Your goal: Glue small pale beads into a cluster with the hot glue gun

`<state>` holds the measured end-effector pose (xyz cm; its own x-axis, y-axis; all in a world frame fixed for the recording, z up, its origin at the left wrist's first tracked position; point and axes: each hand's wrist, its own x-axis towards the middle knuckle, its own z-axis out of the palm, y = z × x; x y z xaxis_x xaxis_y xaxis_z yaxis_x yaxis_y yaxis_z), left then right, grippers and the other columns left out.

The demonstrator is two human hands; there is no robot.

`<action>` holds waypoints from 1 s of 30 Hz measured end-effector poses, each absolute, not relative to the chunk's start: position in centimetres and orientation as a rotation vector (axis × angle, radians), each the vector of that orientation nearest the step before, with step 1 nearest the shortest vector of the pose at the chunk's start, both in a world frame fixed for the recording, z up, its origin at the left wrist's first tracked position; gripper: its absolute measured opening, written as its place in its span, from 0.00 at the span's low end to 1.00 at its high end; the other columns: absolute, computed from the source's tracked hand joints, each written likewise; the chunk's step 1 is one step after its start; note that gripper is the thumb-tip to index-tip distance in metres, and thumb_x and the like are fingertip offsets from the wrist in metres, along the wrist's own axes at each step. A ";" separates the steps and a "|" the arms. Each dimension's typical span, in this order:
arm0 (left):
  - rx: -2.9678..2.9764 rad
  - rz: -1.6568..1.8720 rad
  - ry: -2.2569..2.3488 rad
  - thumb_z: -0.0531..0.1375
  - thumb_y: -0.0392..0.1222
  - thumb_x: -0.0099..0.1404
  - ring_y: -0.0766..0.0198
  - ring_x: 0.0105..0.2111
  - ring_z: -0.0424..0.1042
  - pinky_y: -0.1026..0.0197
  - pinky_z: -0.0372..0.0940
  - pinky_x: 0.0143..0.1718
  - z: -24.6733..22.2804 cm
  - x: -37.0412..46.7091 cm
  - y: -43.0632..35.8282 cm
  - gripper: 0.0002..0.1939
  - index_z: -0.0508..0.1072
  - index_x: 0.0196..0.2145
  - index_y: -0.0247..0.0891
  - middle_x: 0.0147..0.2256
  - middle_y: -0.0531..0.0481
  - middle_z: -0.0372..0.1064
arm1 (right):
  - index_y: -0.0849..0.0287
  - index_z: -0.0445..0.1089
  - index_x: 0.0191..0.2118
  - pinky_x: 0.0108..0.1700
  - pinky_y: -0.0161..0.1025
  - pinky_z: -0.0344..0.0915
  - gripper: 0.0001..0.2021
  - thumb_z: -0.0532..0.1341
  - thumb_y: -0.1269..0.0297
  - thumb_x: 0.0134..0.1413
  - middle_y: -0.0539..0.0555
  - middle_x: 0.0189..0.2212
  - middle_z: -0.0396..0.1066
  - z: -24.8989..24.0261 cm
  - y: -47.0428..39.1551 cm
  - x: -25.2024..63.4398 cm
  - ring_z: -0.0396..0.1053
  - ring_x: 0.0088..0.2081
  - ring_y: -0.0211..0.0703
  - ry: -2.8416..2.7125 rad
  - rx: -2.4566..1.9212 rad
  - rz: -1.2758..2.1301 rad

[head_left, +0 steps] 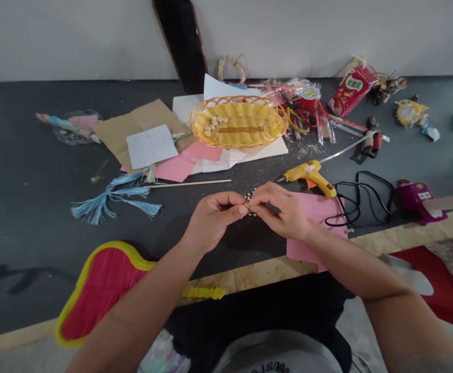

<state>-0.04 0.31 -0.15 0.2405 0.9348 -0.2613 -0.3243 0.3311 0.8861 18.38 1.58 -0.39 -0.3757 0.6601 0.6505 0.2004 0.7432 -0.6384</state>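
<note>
Head view, left hand: the left hand [213,220] is in the middle of the frame, with thumb and forefinger brought together in a pinch on a small pale piece [248,203].
Head view, right hand: the right hand [286,212], just right of the middle, meets it with thumb and forefinger also pinched at this piece; its other fingers are curled.
Pale piece: it is at the centre of the frame, between the fingertips, mostly covered by them, so I cannot tell its full shape.
Handling: it looks very light, dry and rather stiff, and I judge that it can crumble under strong pressure.
Where to hold: by its edges, with the tips of thumb and forefinger, softly.
Crumbs: similar pale crumbs [252,213] lie on the dark table [230,254] under the fingertips.
Basket: the yellow basket [245,141], upper middle of the frame, has a small pale heap [215,125] in its left part.
Glue gun: the yellow glue gun [307,174], right of the middle, points its nozzle toward the right hand, near it; whether it is hot, I cannot tell.
Pink paper: a pink sheet [307,248] lies partly under the right forearm.
</note>
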 end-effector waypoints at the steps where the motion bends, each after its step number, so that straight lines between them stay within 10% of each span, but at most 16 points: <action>1: 0.818 1.011 0.938 0.77 0.43 0.46 0.70 0.27 0.69 0.67 0.64 0.32 -0.2 0.0 0.3 0.11 0.81 0.24 0.36 0.25 0.52 0.74 | 0.58 0.70 0.38 0.40 0.37 0.72 0.04 0.61 0.74 0.63 0.53 0.32 0.75 -0.4 1.5 18.3 0.74 0.37 0.39 -1.924 -0.661 0.581; 30: 0.693 0.960 0.896 0.78 0.45 0.43 0.70 0.27 0.70 0.67 0.66 0.32 0.0 0.2 0.3 0.15 0.84 0.28 0.38 0.25 0.51 0.76 | 0.54 0.78 0.46 0.43 0.36 0.73 0.09 0.64 0.71 0.62 0.53 0.37 0.72 -0.7 1.9 18.8 0.73 0.41 0.37 -1.844 -0.665 0.711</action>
